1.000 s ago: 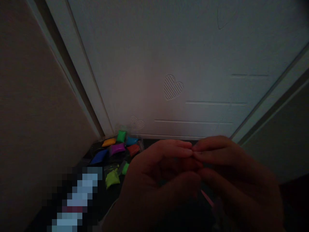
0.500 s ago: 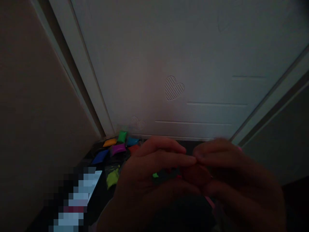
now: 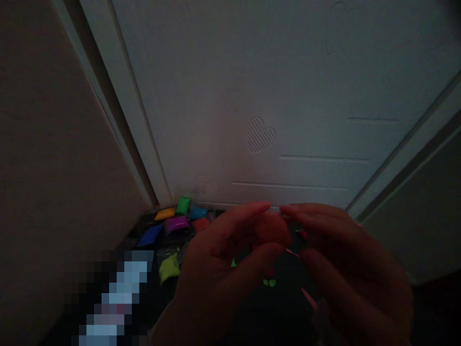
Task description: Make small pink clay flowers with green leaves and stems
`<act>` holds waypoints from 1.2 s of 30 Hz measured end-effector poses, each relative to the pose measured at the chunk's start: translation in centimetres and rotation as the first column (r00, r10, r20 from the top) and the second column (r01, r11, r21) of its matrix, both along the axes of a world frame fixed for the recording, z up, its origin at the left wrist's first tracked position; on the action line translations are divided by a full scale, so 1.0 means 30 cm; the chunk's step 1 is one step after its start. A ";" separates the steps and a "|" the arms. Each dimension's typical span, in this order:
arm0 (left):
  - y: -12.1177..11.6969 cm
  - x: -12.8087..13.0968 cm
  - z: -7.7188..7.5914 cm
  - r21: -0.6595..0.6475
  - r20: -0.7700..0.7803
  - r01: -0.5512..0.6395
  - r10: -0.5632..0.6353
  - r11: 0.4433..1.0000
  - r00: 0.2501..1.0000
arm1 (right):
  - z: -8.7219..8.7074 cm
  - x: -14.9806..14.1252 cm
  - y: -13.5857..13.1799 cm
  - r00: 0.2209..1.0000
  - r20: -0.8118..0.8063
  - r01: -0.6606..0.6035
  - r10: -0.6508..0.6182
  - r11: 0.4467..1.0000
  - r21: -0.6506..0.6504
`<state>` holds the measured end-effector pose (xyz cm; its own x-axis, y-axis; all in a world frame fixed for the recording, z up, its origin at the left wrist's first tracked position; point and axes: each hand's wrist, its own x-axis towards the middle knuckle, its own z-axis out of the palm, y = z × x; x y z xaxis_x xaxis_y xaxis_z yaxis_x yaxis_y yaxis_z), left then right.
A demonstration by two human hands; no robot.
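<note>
An orange-red lump of modelling clay (image 3: pixel 273 230) is pinched between the thumb and fingers of my left hand (image 3: pixel 212 269). My right hand (image 3: pixel 355 264) curves around the lump's right side, thumb and fingers apart. Its fingertips lie at the upper right edge of the clay; whether they touch it I cannot tell in the dim light. Below the hands, small green clay pieces (image 3: pixel 269 282) lie on the dark surface. A pink pointed tool (image 3: pixel 309 298) lies by my right wrist, and a thin pink piece (image 3: pixel 293 253) shows between the hands.
Packets of coloured clay lie at the left, among them blue (image 3: pixel 150 235), purple (image 3: pixel 177 223), green (image 3: pixel 183 205) and yellow-green (image 3: pixel 169 268). A bright pixelated screen (image 3: pixel 118 293) is at lower left. A white panel with embossed hearts (image 3: pixel 261 135) rises behind.
The clay has moved up and left with my left hand. My right thumb has come away from it, and the right hand has opened. More of the surface below now shows.
</note>
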<state>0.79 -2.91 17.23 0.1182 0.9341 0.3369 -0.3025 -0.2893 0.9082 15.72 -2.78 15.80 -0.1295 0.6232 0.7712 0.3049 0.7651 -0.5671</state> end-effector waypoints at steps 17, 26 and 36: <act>0.003 -0.013 -0.001 0.255 -0.191 -0.045 0.096 0.966 0.977 | 0.006 -0.014 -0.002 0.999 -0.046 -0.026 0.024 0.999 -0.030; -0.014 0.003 -0.016 0.175 -0.100 0.047 -0.029 0.983 0.995 | -0.003 -0.012 0.002 0.990 -0.140 -0.021 0.013 0.998 -0.055; 0.047 0.024 -0.041 -0.068 0.268 0.203 -0.178 0.977 0.947 | -0.010 -0.040 0.002 0.994 -0.016 0.113 -0.112 0.990 0.087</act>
